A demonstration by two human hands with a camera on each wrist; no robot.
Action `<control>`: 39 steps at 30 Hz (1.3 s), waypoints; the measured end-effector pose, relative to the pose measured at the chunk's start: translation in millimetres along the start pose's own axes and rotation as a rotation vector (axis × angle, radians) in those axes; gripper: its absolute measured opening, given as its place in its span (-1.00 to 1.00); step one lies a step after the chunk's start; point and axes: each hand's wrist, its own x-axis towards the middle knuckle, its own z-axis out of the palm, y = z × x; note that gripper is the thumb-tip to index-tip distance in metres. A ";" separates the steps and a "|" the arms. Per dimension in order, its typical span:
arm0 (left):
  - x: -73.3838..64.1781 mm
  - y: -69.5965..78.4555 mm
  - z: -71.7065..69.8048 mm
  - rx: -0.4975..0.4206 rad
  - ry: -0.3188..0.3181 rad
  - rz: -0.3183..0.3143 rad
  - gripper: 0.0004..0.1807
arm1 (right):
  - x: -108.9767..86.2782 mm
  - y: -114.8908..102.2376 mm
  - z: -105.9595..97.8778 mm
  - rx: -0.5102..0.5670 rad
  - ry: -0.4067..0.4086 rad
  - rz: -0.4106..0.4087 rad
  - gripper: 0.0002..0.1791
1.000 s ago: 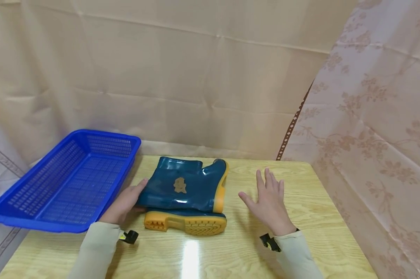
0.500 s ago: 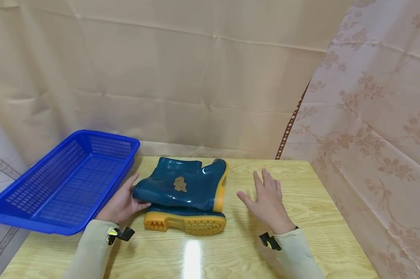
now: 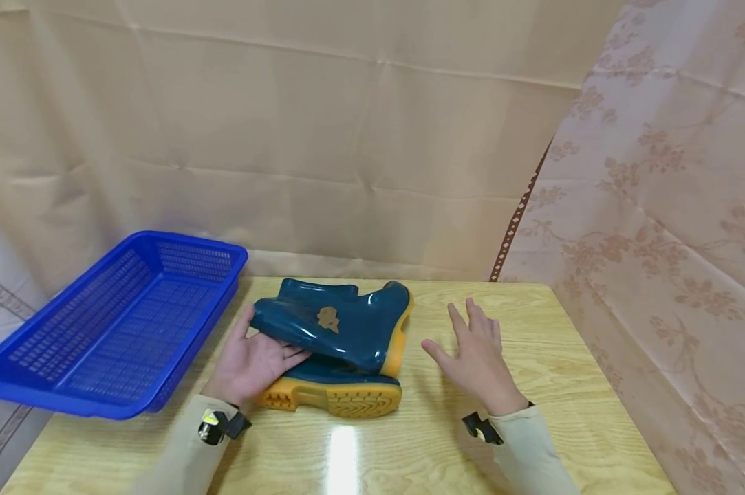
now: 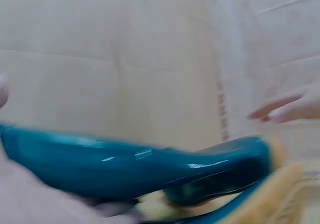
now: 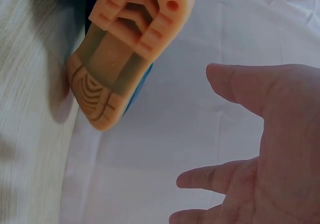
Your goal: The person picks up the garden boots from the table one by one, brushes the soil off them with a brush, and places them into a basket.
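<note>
A dark teal rain boot [image 3: 341, 330] with a yellow sole and a brown patch lies on its side, its shaft end raised. My left hand [image 3: 251, 364] holds that end, palm up, with fingers under the shaft and thumb at its top edge. In the left wrist view the teal shaft [image 4: 100, 166] lies across the hand. A second boot [image 3: 341, 395] lies below on the table, yellow tread facing me, partly hidden by the first. My right hand [image 3: 476, 361] hovers right of the boots, fingers spread, touching nothing; the right wrist view shows a yellow sole [image 5: 117, 53] beyond its fingers.
A blue plastic basket [image 3: 217, 313] with mesh walls stands on the left, close to my left forearm. Beige cloth [image 3: 372, 151] hangs behind the wooden table [image 3: 422, 447], and a floral cloth [image 3: 675, 261] hangs along the right side.
My left hand has turned palm up, slid under the upper boot's shaft and raised its open end, tipping the boot slightly rightward. The right hand has barely moved.
</note>
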 end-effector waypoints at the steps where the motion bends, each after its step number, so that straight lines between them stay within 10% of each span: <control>1: 4.0 -6.1 2.5 -0.014 0.035 0.026 0.06 | -0.1 0.2 -0.3 0.003 -0.001 0.002 0.04; 12: 23.7 -34.8 18.6 0.082 0.278 0.143 -0.23 | -0.6 2.3 -5.0 0.006 -0.006 0.008 0.04; 26: 60.8 -51.4 50.7 0.084 0.324 0.179 -0.17 | -2.2 1.6 -10.6 0.010 0.018 -0.016 -0.04; 39: 99.9 -36.4 87.0 0.557 0.295 0.104 -0.46 | -5.4 3.2 -26.2 0.020 0.044 -0.012 -0.09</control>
